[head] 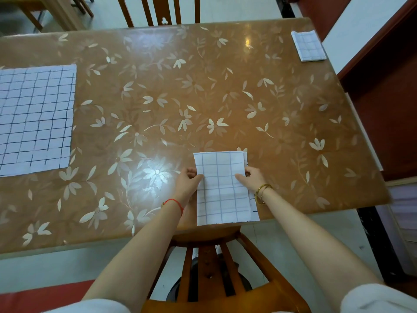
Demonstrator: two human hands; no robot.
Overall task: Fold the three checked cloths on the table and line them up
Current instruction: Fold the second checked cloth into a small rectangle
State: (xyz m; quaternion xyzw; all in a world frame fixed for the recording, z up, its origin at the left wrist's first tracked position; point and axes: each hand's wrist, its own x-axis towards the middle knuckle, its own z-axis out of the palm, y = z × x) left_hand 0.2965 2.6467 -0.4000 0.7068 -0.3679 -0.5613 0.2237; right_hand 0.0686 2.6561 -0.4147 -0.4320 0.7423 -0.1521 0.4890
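A person stands at the near side of a table [225, 86] with a brown flowered cover. Near its front edge, a little right of the middle, lies the half-folded cloth [222, 195], a white checked strip that runs away from the person. Its near end reaches the table edge and seems to hang just past it, though the angle makes that hard to judge. Lower layers peek out along its right side.

The left hand [188, 180] grasps the strip's left edge, thumb on top of the fabric and fingers curled at the border. The right hand [249, 178] grasps the opposite edge in the same way, thumb lying across the top layer. Both take hold at about the middle of the strip.

The flat cloth [33, 118] lies spread open, well apart at the table's left side and partly cut off by the frame. The folded cloth [308, 46] sits as a small rectangle at the far right corner, just beside the edge.

A red string [174, 203] circles the left wrist and a gold bangle [262, 193] the right. The near chair [209, 263] is tucked under the table below the arms, and the far chair [158, 10] stands across the table.
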